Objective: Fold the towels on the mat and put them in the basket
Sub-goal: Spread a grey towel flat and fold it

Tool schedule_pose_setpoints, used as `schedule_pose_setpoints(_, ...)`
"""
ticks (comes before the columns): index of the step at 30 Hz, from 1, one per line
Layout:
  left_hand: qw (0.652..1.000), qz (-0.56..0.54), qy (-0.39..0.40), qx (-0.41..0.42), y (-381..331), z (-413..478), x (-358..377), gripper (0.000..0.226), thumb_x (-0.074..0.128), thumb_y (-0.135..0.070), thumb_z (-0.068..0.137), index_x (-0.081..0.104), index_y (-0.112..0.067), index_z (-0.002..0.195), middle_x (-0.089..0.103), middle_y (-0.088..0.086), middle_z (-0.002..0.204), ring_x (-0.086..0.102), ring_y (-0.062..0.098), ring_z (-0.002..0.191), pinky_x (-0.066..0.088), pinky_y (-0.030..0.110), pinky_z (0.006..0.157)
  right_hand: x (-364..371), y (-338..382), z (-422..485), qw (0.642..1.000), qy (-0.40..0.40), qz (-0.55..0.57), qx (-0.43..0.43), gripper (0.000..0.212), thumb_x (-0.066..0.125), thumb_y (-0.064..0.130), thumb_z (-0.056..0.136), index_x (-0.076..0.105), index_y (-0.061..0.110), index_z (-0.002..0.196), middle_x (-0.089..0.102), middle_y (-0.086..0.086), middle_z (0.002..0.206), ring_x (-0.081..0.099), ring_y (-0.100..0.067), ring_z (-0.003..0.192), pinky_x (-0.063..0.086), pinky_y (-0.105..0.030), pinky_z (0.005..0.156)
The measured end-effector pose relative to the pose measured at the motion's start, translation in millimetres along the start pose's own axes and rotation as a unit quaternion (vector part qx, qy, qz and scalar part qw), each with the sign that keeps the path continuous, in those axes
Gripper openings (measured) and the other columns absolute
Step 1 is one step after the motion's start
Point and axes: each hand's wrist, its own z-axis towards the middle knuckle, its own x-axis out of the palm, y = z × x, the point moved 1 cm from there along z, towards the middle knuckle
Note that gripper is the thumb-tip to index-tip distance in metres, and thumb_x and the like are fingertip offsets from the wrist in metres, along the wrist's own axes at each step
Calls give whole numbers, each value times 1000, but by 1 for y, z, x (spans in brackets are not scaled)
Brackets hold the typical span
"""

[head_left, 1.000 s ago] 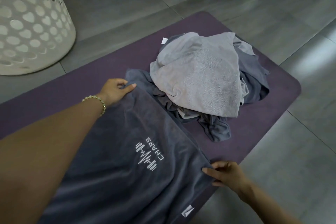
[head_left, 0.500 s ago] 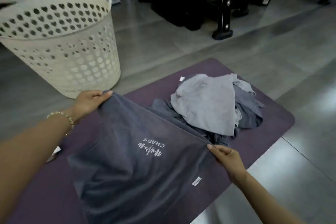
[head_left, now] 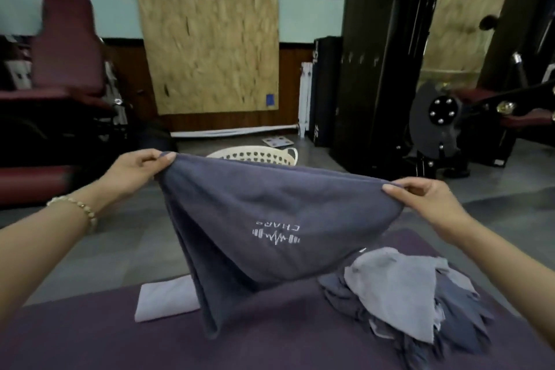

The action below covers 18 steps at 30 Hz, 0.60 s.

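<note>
In a gym room, a purple mat (head_left: 90, 339) covers the floor (head_left: 105, 249). Above it hangs a dark grey towel (head_left: 270, 213), its top corners pinched by the left hand (head_left: 135, 171) and the right hand (head_left: 429, 204), its lower end down near the mat. It looks soft, limp and light, and the corners seem the surest hold. An unfolded pile (head_left: 399, 288) lies to the right, with the basket (head_left: 255, 155) beyond.

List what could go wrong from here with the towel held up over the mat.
1. The left hand and right hand only pinch the top corners of the dark grey towel; a slip would likely drop one side and skew the fold.
2. The towel hangs right next to the unfolded pile; laying it down may snag or cover that pile.
3. The raised towel hides most of the basket, so aiming there now could miss.
</note>
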Motion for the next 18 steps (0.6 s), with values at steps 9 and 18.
schedule_pose_setpoints(9,981,-162,-91,47,-81,-55,-85,15,56,-21,94,61,-15,81,61,-5,72,56,4,67,48,15,64,8,125,3,992,25,12,-125,4,68,12,83,66,14,80,67,17,60,57,6,56,43,-5,53)
schedule_pose_setpoints(18,979,-163,-119,8,-73,-90,-117,10,58,-23,93,62,-17,86,61,-1,85,55,6,75,48,14,62,19,153,-3,984,120,-39,-128,30,76,34,66,69,14,87,74,4,75,67,-3,72,51,-10,62)
